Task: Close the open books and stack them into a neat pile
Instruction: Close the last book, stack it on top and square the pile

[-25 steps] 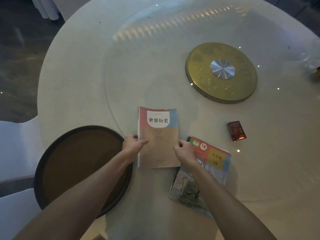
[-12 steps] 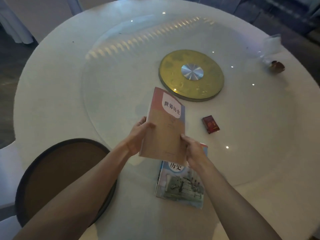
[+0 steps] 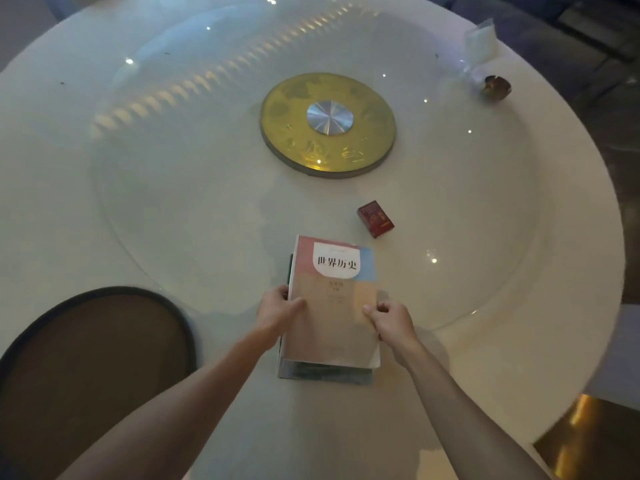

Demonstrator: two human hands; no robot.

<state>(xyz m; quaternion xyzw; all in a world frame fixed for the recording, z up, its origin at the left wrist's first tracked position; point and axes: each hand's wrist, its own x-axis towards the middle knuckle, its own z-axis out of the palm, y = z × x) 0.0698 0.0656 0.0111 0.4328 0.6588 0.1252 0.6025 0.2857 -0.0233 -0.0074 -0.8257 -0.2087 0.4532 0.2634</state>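
Book (image 3: 332,299) between both hands (image 3: 278,311), atop lower book (image 3: 325,373)

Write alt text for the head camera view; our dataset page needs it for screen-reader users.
Two bare hands, left hand and right hand, press a closed history textbook onto a second book on a round white table, near a small red box.

One head-worn wide-angle view only. It looked forward and steeply down onto a round white table (image 3: 86,209) from the near edge, both forearms entering from the bottom. Left hand (image 3: 277,311) and right hand (image 3: 391,320) sat close, low-centre. Gold disc (image 3: 327,124) lay farther off, upper centre. Table rim curved with lens distortion.
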